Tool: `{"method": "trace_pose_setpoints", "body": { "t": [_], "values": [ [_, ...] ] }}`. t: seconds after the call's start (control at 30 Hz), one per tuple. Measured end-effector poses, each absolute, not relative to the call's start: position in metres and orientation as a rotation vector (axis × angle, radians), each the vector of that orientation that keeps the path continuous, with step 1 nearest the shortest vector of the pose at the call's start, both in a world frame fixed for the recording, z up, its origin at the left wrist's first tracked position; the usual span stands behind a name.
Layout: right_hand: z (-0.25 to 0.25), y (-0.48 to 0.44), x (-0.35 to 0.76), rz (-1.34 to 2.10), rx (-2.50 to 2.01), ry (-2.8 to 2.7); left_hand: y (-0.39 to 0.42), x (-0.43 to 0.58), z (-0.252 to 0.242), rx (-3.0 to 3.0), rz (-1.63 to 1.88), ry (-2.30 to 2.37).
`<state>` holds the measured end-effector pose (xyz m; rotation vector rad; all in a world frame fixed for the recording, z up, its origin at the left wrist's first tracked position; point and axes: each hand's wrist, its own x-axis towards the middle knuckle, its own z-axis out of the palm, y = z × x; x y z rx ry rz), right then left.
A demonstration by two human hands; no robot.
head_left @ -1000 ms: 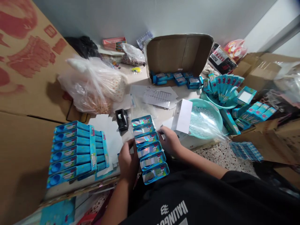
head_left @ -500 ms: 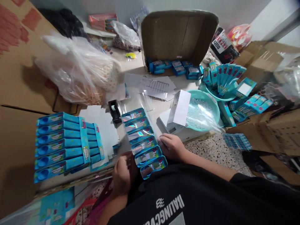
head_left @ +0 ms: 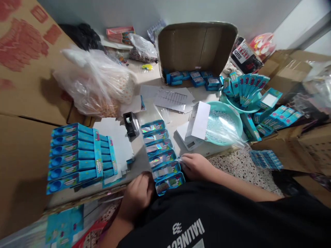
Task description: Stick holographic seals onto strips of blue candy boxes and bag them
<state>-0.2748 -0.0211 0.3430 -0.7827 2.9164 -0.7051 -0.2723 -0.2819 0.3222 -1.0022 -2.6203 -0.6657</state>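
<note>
A row of several blue printed boxes (head_left: 162,161) with clear windows lies in a slanted column in front of me, inside a clear plastic bag (head_left: 161,113) that shows beyond its far end. My right hand (head_left: 197,166) is at the right side of the row, its fingers pinched on the bag's edge. On the left, near the closest boxes, my left hand (head_left: 138,193) is closed with curled fingers. What it holds, if anything, is hidden. The near end of the row rests close against my black shirt.
Left stands a stacked display of blue boxes (head_left: 77,155), with a black tape dispenser (head_left: 130,124) beside white card. A white scale (head_left: 190,141) and a turquoise basin (head_left: 236,120) are to the right. An open carton (head_left: 196,44) stands at the back; filled plastic bags (head_left: 103,82) lie left.
My left hand has moved right, closer to the near boxes, and turned its back more upward. My right hand still pinches at the row's side. The whole view has shifted slightly.
</note>
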Motion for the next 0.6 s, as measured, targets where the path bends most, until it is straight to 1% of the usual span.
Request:
{"method": "trace_pose_setpoints", "body": {
  "t": [0.1, 0.17, 0.23, 0.3, 0.43, 0.53, 0.6],
  "values": [
    [0.349, -0.015, -0.269, -0.587, -0.849, 2.854, -0.289, -0.267, 0.327, -1.134, -0.640, -2.588],
    [0.353, -0.017, -0.272, -0.586, -0.812, 2.853, -0.290, -0.270, 0.329, -1.120, -0.675, -2.607],
    [0.356, -0.022, -0.275, -0.708, -0.748, 2.916, -0.287, -0.271, 0.330, -1.032, -0.746, -2.655],
    [0.356, -0.028, -0.277, -0.919, -0.674, 3.023, -0.281, -0.269, 0.329, -0.864, -0.843, -2.707],
    [0.348, -0.037, -0.281, -1.273, -0.582, 3.135, -0.269, -0.261, 0.326, -0.318, -1.021, -2.768],
    [0.342, -0.039, -0.291, -1.439, -0.632, 3.129, -0.263, -0.257, 0.323, -0.047, -1.109, -2.742],
    [0.340, -0.037, -0.297, -1.489, -0.731, 3.106, -0.262, -0.254, 0.321, 0.040, -1.103, -2.696]
  ]
}}
